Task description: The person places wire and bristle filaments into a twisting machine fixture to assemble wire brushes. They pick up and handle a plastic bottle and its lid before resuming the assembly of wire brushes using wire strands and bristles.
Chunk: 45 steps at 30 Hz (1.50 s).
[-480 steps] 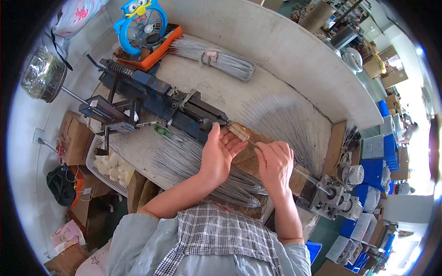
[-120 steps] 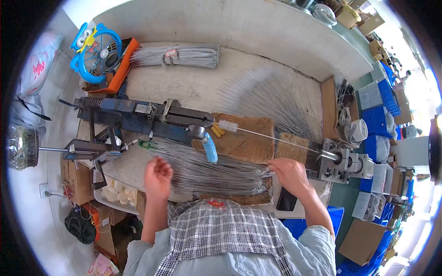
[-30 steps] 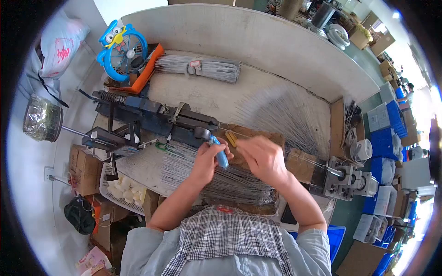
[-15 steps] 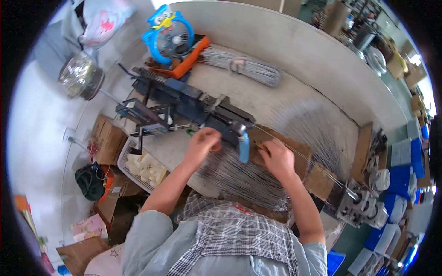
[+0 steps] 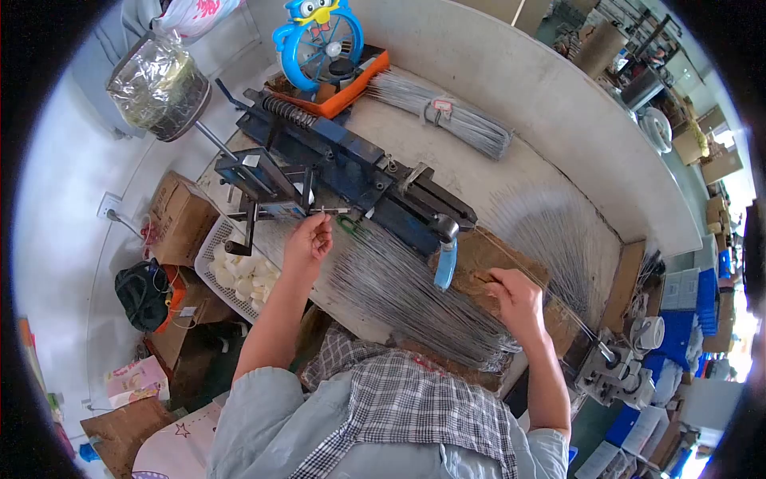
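Observation:
My left hand (image 5: pixel 308 241) is raised beside the crank-handled metal device (image 5: pixel 263 182), its fingers curled together close to a thin rod there. Whether something small is in those fingers cannot be made out. Over the brown cardboard (image 5: pixel 471 259), my right hand (image 5: pixel 519 300) has thumb and fingers pinched; what they hold is too small to name. Between the hands stands the dark blue bench machine (image 5: pixel 351 172), with a light blue handle (image 5: pixel 446 266) at its right end. Below it lies a spread of thin grey wires (image 5: pixel 407 287), under and between my forearms.
A tied wire bundle (image 5: pixel 447 116) lies behind the machine, near an orange tray (image 5: pixel 343 97) and a blue fan (image 5: pixel 307 52). More loose wires (image 5: pixel 550 239) fan out at right, by a metal fixture (image 5: pixel 618 375). A white basket (image 5: pixel 209 267) holds pale pieces.
My left hand has moved left, from beside the machine's middle to the crank-handled device. My right hand has shifted right and down, away from the blue handle. The view has shifted.

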Tool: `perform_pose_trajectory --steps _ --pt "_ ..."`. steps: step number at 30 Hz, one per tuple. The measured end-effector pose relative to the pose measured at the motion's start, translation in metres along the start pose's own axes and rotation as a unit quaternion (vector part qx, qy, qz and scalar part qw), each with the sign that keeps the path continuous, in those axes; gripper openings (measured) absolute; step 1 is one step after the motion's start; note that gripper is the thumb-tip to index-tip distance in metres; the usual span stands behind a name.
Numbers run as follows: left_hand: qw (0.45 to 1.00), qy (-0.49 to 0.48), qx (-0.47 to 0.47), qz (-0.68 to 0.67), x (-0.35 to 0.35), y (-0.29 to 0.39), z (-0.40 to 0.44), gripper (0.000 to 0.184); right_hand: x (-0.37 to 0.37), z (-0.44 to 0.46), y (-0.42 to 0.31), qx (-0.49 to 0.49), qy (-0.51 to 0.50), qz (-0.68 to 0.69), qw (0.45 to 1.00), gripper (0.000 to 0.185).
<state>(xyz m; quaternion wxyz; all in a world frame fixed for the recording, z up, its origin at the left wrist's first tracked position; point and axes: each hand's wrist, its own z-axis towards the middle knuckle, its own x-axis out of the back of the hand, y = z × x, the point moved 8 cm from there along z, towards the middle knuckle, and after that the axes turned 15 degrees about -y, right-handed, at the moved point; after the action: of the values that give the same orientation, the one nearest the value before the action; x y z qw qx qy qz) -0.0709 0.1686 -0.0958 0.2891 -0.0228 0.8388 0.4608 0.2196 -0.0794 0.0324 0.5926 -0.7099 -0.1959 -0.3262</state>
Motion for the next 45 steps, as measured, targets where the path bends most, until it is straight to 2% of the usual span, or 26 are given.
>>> perform_pose_trajectory --steps 1,4,6,7,8,11,15,20,23,30,33,36,40,43,45 --pt "1.0 0.011 -0.017 -0.005 -0.003 0.001 -0.003 0.016 0.007 -0.004 -0.009 0.016 0.009 -0.018 1.0 0.021" --pt "0.994 -0.063 -0.071 0.063 -0.051 -0.004 -0.024 0.015 0.036 -0.017 -0.036 0.052 0.067 -0.057 0.995 0.021" --pt "0.976 -0.203 -0.024 0.079 -0.115 -0.035 -0.043 0.014 0.056 -0.019 -0.047 0.079 0.114 -0.123 0.983 0.021" --pt "0.969 -0.236 0.017 0.075 -0.146 -0.053 -0.055 0.014 0.066 -0.021 -0.049 0.091 0.138 -0.159 0.973 0.02" --pt "0.958 -0.271 0.057 0.072 -0.176 -0.07 -0.065 0.015 0.072 -0.021 -0.039 0.071 0.158 -0.15 0.973 0.019" --pt "0.942 -0.322 0.076 0.054 -0.24 -0.099 -0.077 0.014 0.074 -0.026 0.014 -0.079 0.145 0.048 0.985 0.018" --pt "0.926 -0.364 0.052 0.088 -0.272 -0.116 -0.067 0.016 0.08 -0.041 0.02 -0.045 0.129 0.034 0.99 0.019" --pt "0.908 -0.399 0.004 0.125 -0.285 -0.13 -0.068 0.015 0.076 -0.044 0.043 -0.073 0.079 0.155 0.982 0.02" --pt "0.911 -0.39 0.019 0.132 -0.286 -0.128 -0.07 0.016 0.076 -0.042 0.047 -0.085 0.067 0.19 0.976 0.022" --pt "0.909 -0.384 -0.018 0.16 -0.284 -0.124 -0.067 0.017 0.071 -0.039 0.049 -0.086 0.053 0.264 0.959 0.022" --pt "0.94 -0.321 -0.004 0.117 -0.271 -0.114 -0.06 0.016 0.071 -0.04 0.048 -0.104 0.055 0.226 0.967 0.022" --pt "0.969 -0.238 0.011 0.063 -0.25 -0.097 -0.06 0.014 0.087 -0.029 0.013 -0.042 0.106 -0.005 0.993 0.019" --pt "0.969 -0.234 0.056 0.052 -0.246 -0.093 -0.059 0.015 0.075 0.01 -0.028 0.012 0.185 -0.156 0.97 0.013" --pt "0.967 -0.238 0.079 0.041 -0.245 -0.094 -0.059 0.016 0.047 0.042 -0.02 0.006 0.133 -0.155 0.979 0.015" --pt "0.966 -0.243 0.078 0.038 -0.244 -0.094 -0.057 0.017 0.04 0.047 -0.018 -0.019 0.084 -0.096 0.992 0.019"
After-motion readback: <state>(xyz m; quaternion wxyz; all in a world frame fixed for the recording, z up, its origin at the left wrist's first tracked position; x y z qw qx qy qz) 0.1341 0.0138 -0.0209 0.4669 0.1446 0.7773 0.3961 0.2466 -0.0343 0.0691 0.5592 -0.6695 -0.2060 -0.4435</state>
